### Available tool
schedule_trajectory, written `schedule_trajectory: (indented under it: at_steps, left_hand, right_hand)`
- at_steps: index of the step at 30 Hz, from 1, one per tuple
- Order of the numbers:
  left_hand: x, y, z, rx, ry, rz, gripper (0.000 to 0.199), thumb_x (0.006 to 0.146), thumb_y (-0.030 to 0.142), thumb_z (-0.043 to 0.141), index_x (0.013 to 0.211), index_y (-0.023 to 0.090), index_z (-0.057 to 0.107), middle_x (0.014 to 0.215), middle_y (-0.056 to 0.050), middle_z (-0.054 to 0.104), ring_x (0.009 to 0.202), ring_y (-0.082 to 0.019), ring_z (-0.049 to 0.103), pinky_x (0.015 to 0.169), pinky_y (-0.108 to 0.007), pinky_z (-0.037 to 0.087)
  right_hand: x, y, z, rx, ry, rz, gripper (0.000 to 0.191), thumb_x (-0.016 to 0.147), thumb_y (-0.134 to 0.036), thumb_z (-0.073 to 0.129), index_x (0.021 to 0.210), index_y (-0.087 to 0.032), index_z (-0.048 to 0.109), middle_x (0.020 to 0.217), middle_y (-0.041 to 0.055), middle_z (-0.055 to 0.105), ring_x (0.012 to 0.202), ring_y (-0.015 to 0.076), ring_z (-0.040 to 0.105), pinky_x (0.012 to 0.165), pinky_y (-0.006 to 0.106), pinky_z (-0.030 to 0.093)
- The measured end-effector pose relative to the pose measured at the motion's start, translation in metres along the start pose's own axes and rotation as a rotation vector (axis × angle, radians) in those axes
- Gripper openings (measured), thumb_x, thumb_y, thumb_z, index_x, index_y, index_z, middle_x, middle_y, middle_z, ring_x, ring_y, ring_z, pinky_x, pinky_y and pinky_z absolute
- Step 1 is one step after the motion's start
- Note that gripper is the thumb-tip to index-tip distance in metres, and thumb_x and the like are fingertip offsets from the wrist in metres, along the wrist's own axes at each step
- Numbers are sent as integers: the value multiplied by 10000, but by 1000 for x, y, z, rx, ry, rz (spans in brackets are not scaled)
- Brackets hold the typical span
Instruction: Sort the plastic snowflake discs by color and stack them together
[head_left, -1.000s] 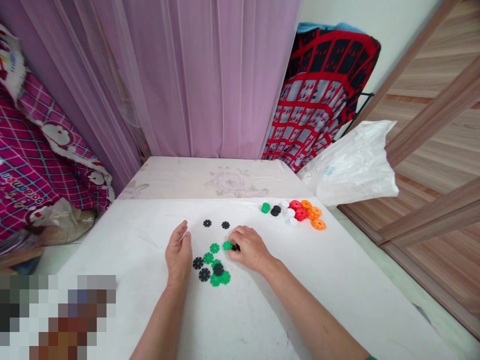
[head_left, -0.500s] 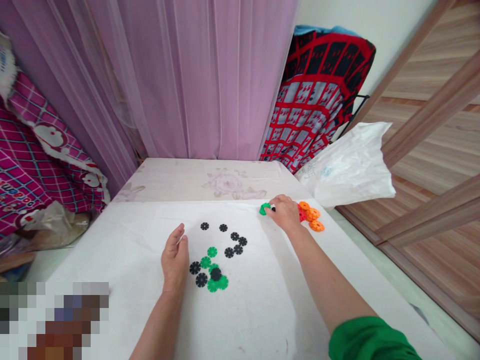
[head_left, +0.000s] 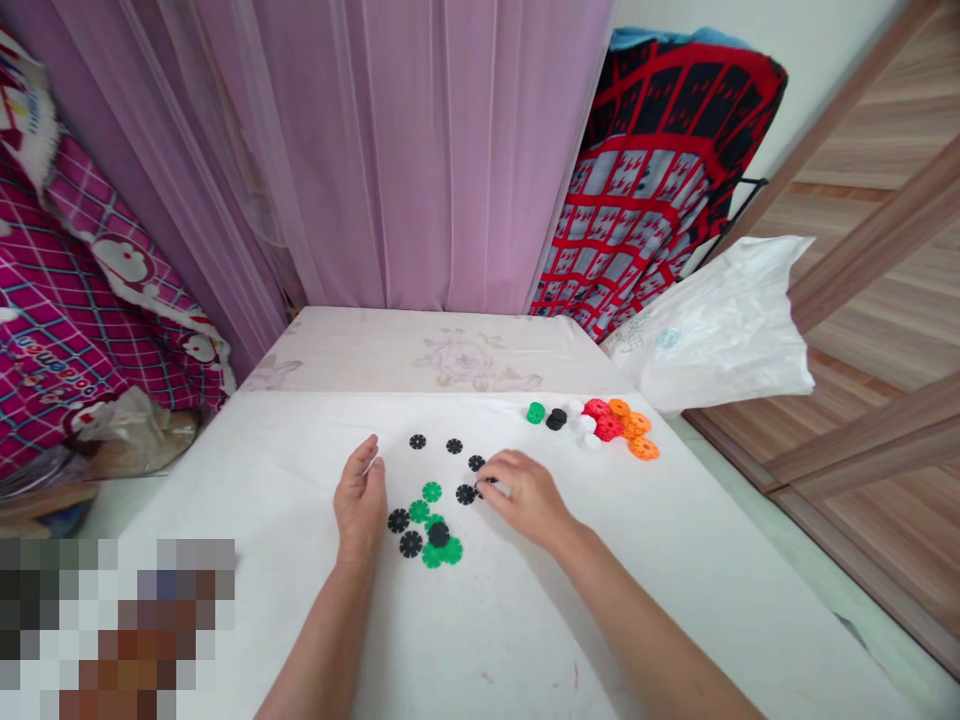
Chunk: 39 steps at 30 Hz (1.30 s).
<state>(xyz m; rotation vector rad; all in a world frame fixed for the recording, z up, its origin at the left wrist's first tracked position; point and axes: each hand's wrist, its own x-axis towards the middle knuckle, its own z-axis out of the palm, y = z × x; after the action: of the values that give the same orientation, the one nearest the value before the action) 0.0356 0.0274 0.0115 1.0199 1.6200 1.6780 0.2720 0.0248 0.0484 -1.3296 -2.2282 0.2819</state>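
Note:
On the white cloth, my right hand (head_left: 525, 497) is at a small cluster of black notched plastic discs (head_left: 465, 494), thumb and fingertips closed around one that they partly cover. My left hand (head_left: 361, 503) rests on its edge to the left of the discs, fingers extended and holding nothing. Between the hands lie several green notched discs (head_left: 431, 491), some overlapping, with a black disc (head_left: 439, 534) on top of them. Two more black discs (head_left: 410, 544) sit close to my left hand, and others lie farther back.
Along the far right edge are sorted groups: a green stack (head_left: 535, 412), black discs (head_left: 556, 419), white discs (head_left: 586, 425), red discs (head_left: 608, 427) and orange discs (head_left: 643, 449). A white plastic bag (head_left: 720, 325) stands beyond them. Behind the table (head_left: 367, 350) hangs a purple curtain (head_left: 405, 160).
My right hand has moved from the far-right groups back to the black discs at the middle, uncovering the black and white groups. My left hand stays in place; the view has shifted slightly.

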Motion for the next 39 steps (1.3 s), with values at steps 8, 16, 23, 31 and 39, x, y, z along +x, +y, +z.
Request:
schedule_trajectory:
  at_steps: [8,16,23,31,39]
  left_hand:
    - [0,-3,1,-25,0,24,311,845,308,563,1130,221,652,1212,-64,673,1135,-184,615,1052,-368,435]
    - [1,-3,2,-30,-9,-3,319,848,289,557,1147,225,649,1231,-66,668,1153,-185,615,1058,-370,434]
    - [1,-4,2,-28,-5,27,319,846,288,565,1145,223,657,1214,-73,675,1139,-195,620,1063,-393,429]
    - [1,-5,2,-34,-13,11,325,856,283,548,1160,225,647,1229,-70,670,1153,-192,615,1047,-377,443]
    - [1,-6,0,-10,-13,14,328,856,317,551,1157,226,641,1237,-68,666,1154,-189,612,1035,-362,453]
  right_hand:
    - [-22,-58,50,100,21,-187,56,814,-232,687,823,-260,735,879,3,662,820,146,574,770,290,435]
    - [-25,-34,36,0,20,76,179,855,-168,576,807,-260,722,888,12,667,851,159,585,793,293,443]
    - [-15,-50,31,-60,-109,45,134,845,-241,632,931,-268,732,961,18,665,911,174,578,846,309,433]
    - [7,-67,23,-210,-391,-49,139,794,-350,706,866,-232,722,921,30,665,907,197,576,793,314,405]
    - [3,-63,26,-219,-321,-3,142,792,-287,662,913,-229,711,896,28,671,877,190,587,775,297,403]
